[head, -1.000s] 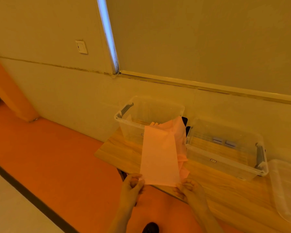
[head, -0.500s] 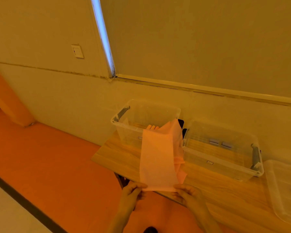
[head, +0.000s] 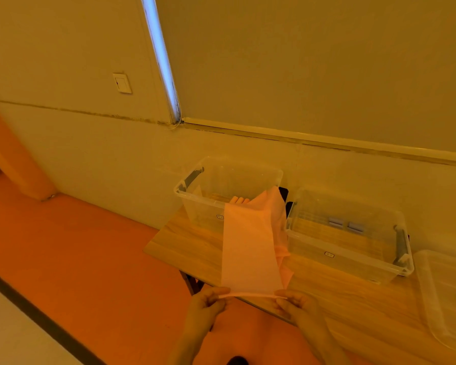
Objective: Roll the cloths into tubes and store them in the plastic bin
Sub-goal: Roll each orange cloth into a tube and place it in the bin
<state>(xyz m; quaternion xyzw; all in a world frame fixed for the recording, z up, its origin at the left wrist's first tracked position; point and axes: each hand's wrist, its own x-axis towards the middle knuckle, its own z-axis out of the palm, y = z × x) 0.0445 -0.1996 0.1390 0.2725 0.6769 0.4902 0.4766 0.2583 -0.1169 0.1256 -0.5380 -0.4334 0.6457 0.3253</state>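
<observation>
— Where is the cloth [head: 249, 248] found?
— It is stretched from the tabletop's [head: 195, 246] near edge up to the left plastic bin [head: 203, 191].
— How is it held?
— Its near corners are pinched by the left hand [head: 206, 309] and the right hand [head: 298, 306].

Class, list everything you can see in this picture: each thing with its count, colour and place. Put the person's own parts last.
Cloth: one, pink, laid flat on the table, far end over the left bin's rim.
Rolled cloths: about three, pinkish, inside the left bin.
Plastic bins: three, clear, along the table's far side.
Table: one, light wood, against the wall.
Wall switch: one, pale, upper left.
Left hand: pinches the cloth's near left corner.
Right hand: pinches the near right corner.
</observation>
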